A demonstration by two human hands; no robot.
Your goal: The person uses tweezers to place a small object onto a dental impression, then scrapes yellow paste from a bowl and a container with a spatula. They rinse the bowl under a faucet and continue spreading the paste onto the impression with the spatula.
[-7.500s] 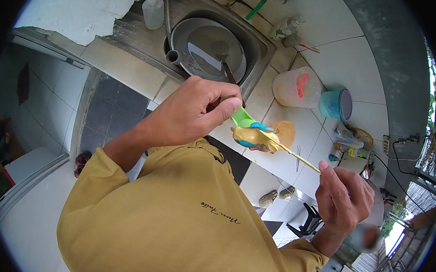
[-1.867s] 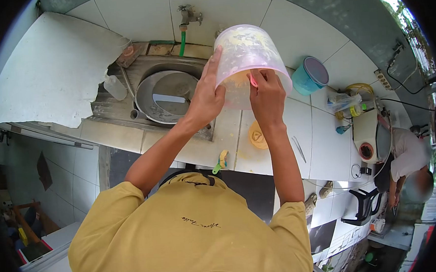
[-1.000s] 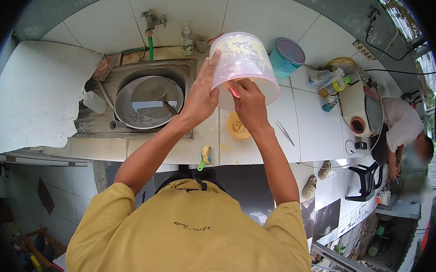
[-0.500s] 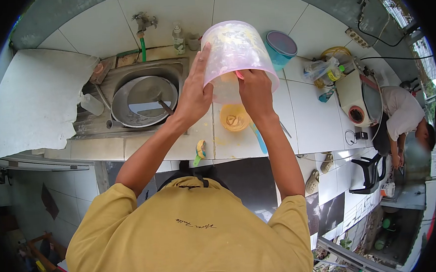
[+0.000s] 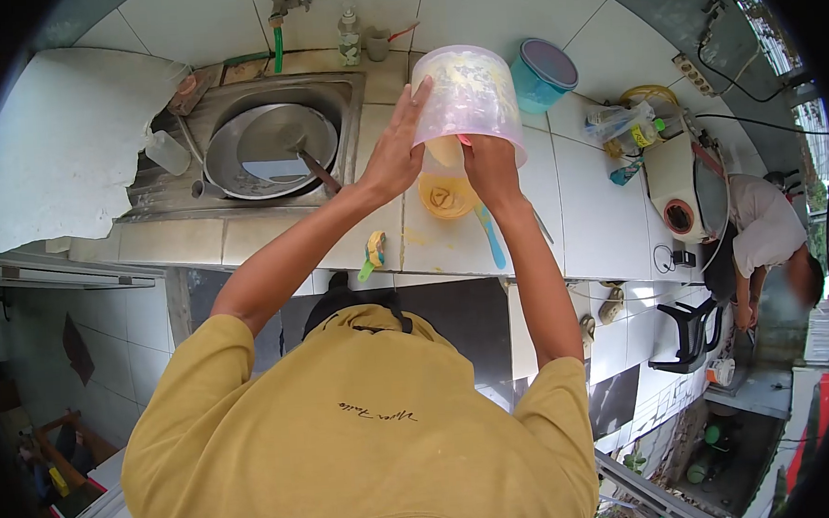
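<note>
- Above the worktop (image 5: 604,221), the left hand (image 5: 394,159) braces a tub (image 5: 467,97), fingers extended, its mouth likely tipped for access.
- At its mouth, the right hand's (image 5: 492,169) partly hidden fingers pinch a pink utensil (image 5: 464,139).

1. Head view: the scene is recorded from the wearer's head, with the lens directed forward and steeply downward.
2. The yellow shirt (image 5: 367,430) is shown nearest, at lower centre.
3. The pink tub (image 5: 467,92) is framed above centre, over the counter (image 5: 605,221).
4. The tiled wall (image 5: 505,10) is placed beyond; another person (image 5: 764,217) is included farther off, at right.
</note>
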